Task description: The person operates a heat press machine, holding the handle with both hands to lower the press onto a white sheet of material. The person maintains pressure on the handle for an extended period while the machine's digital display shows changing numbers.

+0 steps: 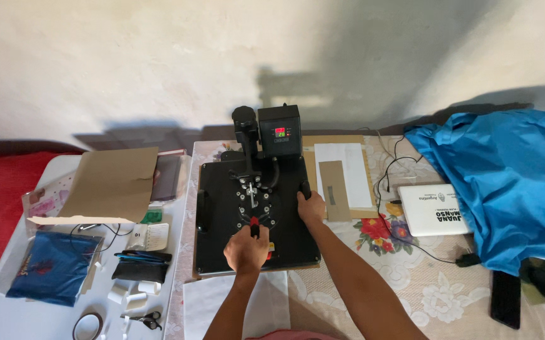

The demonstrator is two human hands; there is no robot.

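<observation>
The black flat-plate heat press (257,214) sits on the counter (411,283) under its floral cloth, close to the counter's left edge and directly in front of me, its square upper plate closed flat. Its long lever handle (253,208) runs along the middle of the plate, from the pivot post at the far side straight toward my chest, so the long axis points at me. My left hand (245,250) is on the near end of that handle, fingers curled shut around the grip with its small red mark just beyond my knuckles. My right hand (311,204) rests at the plate's right edge, fingers folded over the black side knob there; it lies farther from the lever than my left.

The press is matte black, with a boxy controller (279,131) at the far end showing small red and green lit digits. A white sheet (235,302) pokes out from under the near edge. Beside the right edge lies a brown card strip (334,190) on white paper, and a white closed laptop (433,209) sits farther right, next to a blue cloth (505,176).
</observation>
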